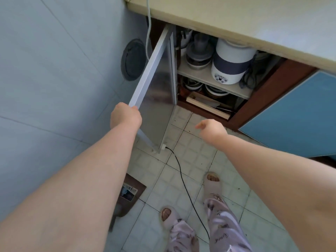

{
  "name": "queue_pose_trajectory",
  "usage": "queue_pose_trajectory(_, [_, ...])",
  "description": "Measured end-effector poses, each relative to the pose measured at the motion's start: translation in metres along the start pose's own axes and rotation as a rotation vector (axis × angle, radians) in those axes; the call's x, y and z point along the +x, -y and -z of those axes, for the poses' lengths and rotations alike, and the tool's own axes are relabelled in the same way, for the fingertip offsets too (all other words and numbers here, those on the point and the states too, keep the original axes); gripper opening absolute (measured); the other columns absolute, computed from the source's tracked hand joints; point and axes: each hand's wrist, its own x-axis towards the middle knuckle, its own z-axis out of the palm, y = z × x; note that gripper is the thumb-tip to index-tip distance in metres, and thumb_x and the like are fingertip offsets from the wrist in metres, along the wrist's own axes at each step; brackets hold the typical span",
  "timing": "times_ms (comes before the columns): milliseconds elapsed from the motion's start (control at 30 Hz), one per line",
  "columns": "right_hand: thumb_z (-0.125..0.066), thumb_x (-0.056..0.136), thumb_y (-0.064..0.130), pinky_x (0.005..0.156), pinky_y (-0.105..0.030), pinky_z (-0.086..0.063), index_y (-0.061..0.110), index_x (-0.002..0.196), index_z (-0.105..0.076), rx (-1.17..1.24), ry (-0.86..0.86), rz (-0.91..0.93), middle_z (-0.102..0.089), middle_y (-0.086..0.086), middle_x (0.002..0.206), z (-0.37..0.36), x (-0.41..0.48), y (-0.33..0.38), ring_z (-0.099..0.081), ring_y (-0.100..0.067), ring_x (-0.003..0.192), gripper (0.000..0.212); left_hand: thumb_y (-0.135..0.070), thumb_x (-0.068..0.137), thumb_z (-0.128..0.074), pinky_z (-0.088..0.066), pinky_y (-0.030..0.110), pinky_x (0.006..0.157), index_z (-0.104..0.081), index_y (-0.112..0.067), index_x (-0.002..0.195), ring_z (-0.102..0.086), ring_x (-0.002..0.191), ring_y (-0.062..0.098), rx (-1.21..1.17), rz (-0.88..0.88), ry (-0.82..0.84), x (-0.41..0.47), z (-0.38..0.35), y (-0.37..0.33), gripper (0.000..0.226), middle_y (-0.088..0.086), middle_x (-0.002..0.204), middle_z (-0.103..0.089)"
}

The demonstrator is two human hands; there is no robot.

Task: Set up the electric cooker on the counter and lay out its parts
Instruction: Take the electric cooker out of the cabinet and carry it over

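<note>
My left hand (126, 115) is clamped on the lower corner of the cabinet door (154, 84), which stands swung out toward me. My right hand (211, 129) is free, holding nothing, fingers loosely curled and half open, hanging over the floor tiles in front of the open cabinet.

The cooker (231, 63) sits on the upper shelf (207, 75), under the counter (254, 24). From my right hand it lies at about 1 o'clock, well apart and deeper in; from my left hand it is nearer 2 o'clock and farther off, with the door between. So the right hand is the nearer one, I judge, and its path in is open. The cooker's long axis runs from base to lid, tilted in this view so the top leans back under the counter and the control panel faces me.

Count: one cooker, one open door, two shelves' worth of stacked pots to its left and below, too jumbled to count. A dark cord (247, 79) is bunched just at its right.
</note>
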Motion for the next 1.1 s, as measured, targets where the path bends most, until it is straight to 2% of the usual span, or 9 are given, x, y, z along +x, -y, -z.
queue_pose_trajectory(100, [-0.039, 0.090, -0.001, 0.095, -0.032, -0.047, 0.019, 0.122, -0.063, 0.037, -0.038, -0.028, -0.058, -0.008, 0.133, 0.011, -0.004, -0.009, -0.056, -0.027, 0.121, 0.045, -0.018, 0.094, -0.051, -0.043, 0.044, 0.092, -0.047, -0.011, 0.133, -0.043, 0.127, 0.033, 0.147, -0.116, -0.124, -0.013, 0.004, -0.014, 0.040, 0.010, 0.137, -0.052])
queue_pose_trajectory(167, [-0.040, 0.091, -0.001, 0.093, -0.031, -0.047, 0.018, 0.121, -0.064, 0.063, -0.073, -0.049, -0.058, -0.009, 0.132, 0.018, -0.007, -0.015, -0.056, -0.027, 0.120, 0.043, -0.013, 0.093, -0.052, -0.041, 0.041, 0.094, -0.045, -0.014, 0.135, -0.039, 0.130, 0.028, 0.154, -0.454, -0.216, -0.032, 0.001, -0.031, 0.042, 0.004, 0.140, -0.049])
queue_pose_trajectory(267, [-0.041, 0.092, 0.002, 0.092, -0.030, -0.046, 0.017, 0.122, -0.063, 0.106, -0.155, -0.082, -0.060, -0.008, 0.130, 0.033, -0.016, -0.025, -0.056, -0.027, 0.119, 0.040, -0.010, 0.095, -0.050, -0.046, 0.033, 0.091, -0.055, -0.018, 0.125, -0.053, 0.118, 0.021, -0.023, -0.709, 0.038, -0.063, -0.015, -0.062, 0.032, 0.000, 0.126, -0.060])
queue_pose_trajectory(367, [-0.041, 0.090, 0.002, 0.093, -0.031, -0.047, 0.017, 0.119, -0.066, 0.156, -0.245, -0.108, -0.061, -0.008, 0.129, 0.048, -0.021, -0.035, -0.056, -0.027, 0.118, 0.041, -0.017, 0.094, -0.054, -0.049, 0.035, 0.095, -0.056, -0.020, 0.125, -0.057, 0.114, 0.021, 0.000, -0.632, 0.373, -0.087, -0.041, -0.083, 0.031, 0.001, 0.123, -0.062])
queue_pose_trajectory(500, [-0.045, 0.087, 0.002, 0.087, -0.028, -0.048, 0.021, 0.113, -0.069, 0.225, -0.331, -0.158, -0.062, -0.006, 0.125, 0.074, -0.011, -0.051, -0.058, -0.026, 0.113, 0.039, -0.016, 0.094, -0.054, -0.047, 0.035, 0.101, -0.056, -0.017, 0.129, -0.054, 0.120, 0.026, -0.056, -0.430, 0.500, -0.099, -0.079, -0.094, 0.035, 0.005, 0.132, -0.057])
queue_pose_trajectory(633, [-0.044, 0.088, 0.001, 0.084, -0.030, -0.051, 0.021, 0.117, -0.067, 0.222, -0.325, -0.187, -0.062, -0.006, 0.125, 0.097, 0.019, -0.070, -0.060, -0.026, 0.107, 0.042, -0.012, 0.094, -0.053, -0.043, 0.029, 0.092, -0.058, -0.012, 0.129, -0.053, 0.121, 0.030, -0.080, -0.216, 0.523, -0.086, -0.117, -0.103, 0.035, 0.010, 0.133, -0.058])
queue_pose_trajectory(800, [-0.048, 0.090, 0.006, 0.096, -0.031, -0.045, 0.013, 0.122, -0.063, 0.239, -0.225, -0.175, -0.062, -0.011, 0.127, 0.107, 0.079, -0.093, -0.057, -0.028, 0.118, 0.037, -0.012, 0.094, -0.053, -0.041, 0.029, 0.086, -0.062, -0.008, 0.123, -0.056, 0.117, 0.033, -0.148, -0.090, 0.447, -0.050, -0.166, -0.125, 0.030, 0.013, 0.125, -0.062])
queue_pose_trajectory(933, [-0.046, 0.090, 0.007, 0.092, -0.024, -0.044, 0.013, 0.127, -0.059, 0.281, -0.248, -0.176, -0.059, -0.008, 0.131, 0.102, 0.129, -0.107, -0.056, -0.027, 0.117, 0.040, -0.015, 0.095, -0.050, -0.045, 0.029, 0.091, -0.062, -0.009, 0.124, -0.058, 0.114, 0.031, -0.239, -0.051, 0.397, -0.022, -0.215, -0.138, 0.031, 0.011, 0.119, -0.063])
queue_pose_trajectory(1100, [-0.048, 0.087, 0.004, 0.101, -0.026, -0.041, 0.009, 0.125, -0.059, 0.321, -0.326, -0.116, -0.060, -0.008, 0.129, 0.085, 0.194, -0.124, -0.055, -0.024, 0.119, 0.040, -0.011, 0.095, -0.046, -0.050, 0.036, 0.095, -0.066, -0.001, 0.116, -0.062, 0.113, 0.035, -0.286, -0.124, 0.304, 0.028, -0.277, -0.141, 0.030, 0.019, 0.117, -0.067])
